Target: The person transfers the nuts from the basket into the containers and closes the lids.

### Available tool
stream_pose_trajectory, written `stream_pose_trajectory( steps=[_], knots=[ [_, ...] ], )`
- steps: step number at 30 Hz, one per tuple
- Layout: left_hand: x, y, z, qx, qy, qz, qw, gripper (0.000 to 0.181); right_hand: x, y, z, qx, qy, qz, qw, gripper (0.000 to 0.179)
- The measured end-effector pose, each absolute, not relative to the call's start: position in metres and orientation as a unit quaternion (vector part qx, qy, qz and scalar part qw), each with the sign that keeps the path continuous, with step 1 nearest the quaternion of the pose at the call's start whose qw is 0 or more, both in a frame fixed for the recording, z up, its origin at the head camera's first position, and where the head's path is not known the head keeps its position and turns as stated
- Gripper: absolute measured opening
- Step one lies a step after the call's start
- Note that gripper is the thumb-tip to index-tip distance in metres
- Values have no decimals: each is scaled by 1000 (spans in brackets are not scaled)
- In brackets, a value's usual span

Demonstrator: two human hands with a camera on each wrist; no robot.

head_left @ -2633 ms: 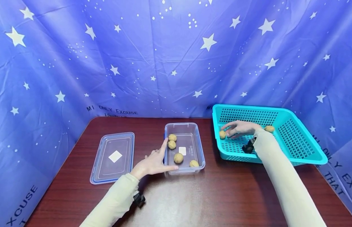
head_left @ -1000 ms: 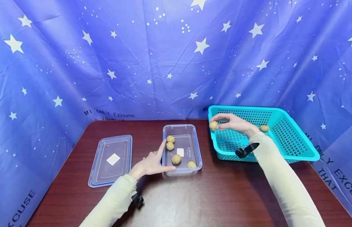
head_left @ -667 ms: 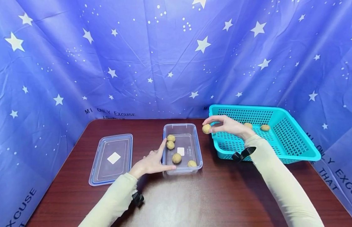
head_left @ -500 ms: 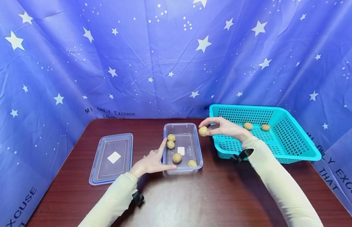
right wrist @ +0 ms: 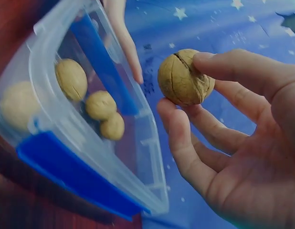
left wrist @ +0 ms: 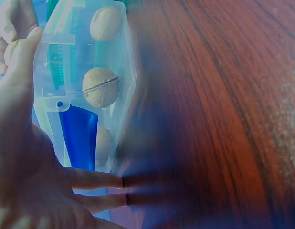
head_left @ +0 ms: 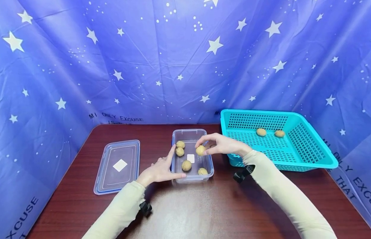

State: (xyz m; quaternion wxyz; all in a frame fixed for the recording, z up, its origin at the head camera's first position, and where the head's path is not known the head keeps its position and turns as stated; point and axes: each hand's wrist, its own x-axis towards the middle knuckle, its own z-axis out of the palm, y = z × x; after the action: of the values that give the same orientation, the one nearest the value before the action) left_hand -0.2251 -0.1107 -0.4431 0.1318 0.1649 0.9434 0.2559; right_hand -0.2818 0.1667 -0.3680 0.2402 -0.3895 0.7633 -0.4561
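Note:
My right hand (head_left: 224, 145) pinches a walnut (head_left: 200, 150) between thumb and fingertips, and in the head view it overlaps the right part of a clear plastic container (head_left: 195, 179) with blue side clips. The walnut's seam (right wrist: 178, 78) shows plainly in the right wrist view. Several other walnuts (head_left: 186, 165) lie inside the container, two of them side by side at its left wall. With fingers spread and straight, my left hand (head_left: 158, 171) rests against the container's left side, its thumb along the front rim. Part of the left side wall is hidden behind that hand.
A clear lid (head_left: 128, 152) with a blue seal and a white square label lies left of the container. At the right stands a turquoise slotted basket (head_left: 311, 167) holding two walnuts (head_left: 261, 132). A starry blue curtain (head_left: 161, 66) hangs behind the brown table (head_left: 197, 212).
My right hand has taken a walnut from the basket's left end, lifted it past the rim and carried it left to the container. The left hand keeps its place on the container.

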Motion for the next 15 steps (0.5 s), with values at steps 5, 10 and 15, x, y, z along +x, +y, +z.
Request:
stream_pose_trajectory(
  steps=[5,10,15],
  knots=[
    [-226,-111,-443,165,943,256,133,121,-275,152,-376,-418,758,-433,251,29],
    [-227,-111,-444,165,943,256,133,122,-268,145,-389,-424,752,-430,265,30],
    [-225,-111,-442,167,944,253,129,122,-266,145,-396,-415,741,-451,275,30]
  ],
)
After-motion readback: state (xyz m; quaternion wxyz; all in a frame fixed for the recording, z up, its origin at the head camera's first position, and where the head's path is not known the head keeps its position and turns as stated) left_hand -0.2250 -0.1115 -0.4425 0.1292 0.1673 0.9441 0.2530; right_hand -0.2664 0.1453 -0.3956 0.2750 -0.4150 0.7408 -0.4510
